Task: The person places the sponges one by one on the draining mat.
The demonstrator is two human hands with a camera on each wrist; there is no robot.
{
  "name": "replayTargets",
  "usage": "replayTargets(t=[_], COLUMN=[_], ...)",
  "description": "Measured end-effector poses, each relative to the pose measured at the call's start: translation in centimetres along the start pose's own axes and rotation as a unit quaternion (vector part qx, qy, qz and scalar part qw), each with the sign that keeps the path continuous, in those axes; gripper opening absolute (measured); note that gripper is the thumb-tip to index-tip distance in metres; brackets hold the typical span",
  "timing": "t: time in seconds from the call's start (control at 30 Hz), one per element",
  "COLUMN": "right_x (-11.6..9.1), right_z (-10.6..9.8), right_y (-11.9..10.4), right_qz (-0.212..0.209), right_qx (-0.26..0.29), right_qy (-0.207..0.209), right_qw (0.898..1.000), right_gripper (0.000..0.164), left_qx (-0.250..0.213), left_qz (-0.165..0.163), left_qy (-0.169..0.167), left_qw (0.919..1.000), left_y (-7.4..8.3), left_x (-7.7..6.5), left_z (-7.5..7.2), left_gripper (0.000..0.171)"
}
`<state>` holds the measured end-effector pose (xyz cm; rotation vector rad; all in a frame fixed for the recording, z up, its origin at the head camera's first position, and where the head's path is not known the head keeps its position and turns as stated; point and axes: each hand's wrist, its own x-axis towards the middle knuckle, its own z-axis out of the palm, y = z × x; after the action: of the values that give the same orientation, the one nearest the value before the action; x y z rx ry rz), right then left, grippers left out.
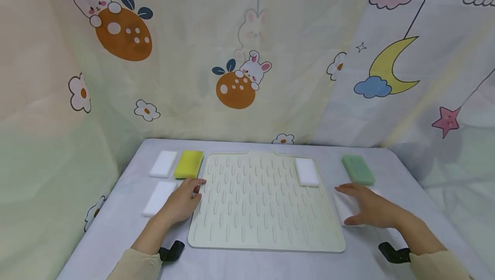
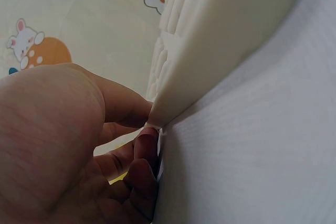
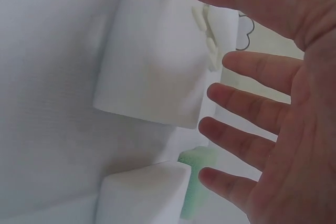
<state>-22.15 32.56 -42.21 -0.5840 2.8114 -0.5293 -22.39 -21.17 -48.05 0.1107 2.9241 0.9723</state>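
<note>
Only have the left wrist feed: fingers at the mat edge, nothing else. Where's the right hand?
Observer: The right hand is off the right edge of the mat, over a white sponge.
Operator: Gripping it?
Observer: No. In the right wrist view its fingers are straight and spread, not curled round it.
Operator: Anything else in play?
Observer: A second white sponge lies on the mat near its far right corner. A yellow sponge sits just beyond the left hand, and a green sponge beyond the right.
</note>
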Motion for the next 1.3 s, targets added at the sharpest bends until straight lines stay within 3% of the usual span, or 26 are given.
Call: replayTargets(t=[0.5,1.0,1.3], right_x=[0.0,0.1,0.3], right_z=[0.9,1.2,1.3], right_y=[0.6,0.5,0.4], right_qz=[0.019,0.004,0.024], right_qx=[0.008,0.003,-0.009], right_qy=[-0.013,-0.001,-0.007], right_qw=[1.000,1.000,1.000], right_gripper=[0.096,0.100,0.101], left_qx=[-0.008,-0.002,-0.002], left_qz=[0.006,0.003,0.013], left_qy=[0.002,0.003,0.009], left_qw=[0.9999,1.0000,0.9999], left_y=[-0.1,-0.1,-0.1], left_x=[0.0,0.0,0.0], left_z=[0.0,0.0,0.0], left_gripper=[0.042,0.043,0.042])
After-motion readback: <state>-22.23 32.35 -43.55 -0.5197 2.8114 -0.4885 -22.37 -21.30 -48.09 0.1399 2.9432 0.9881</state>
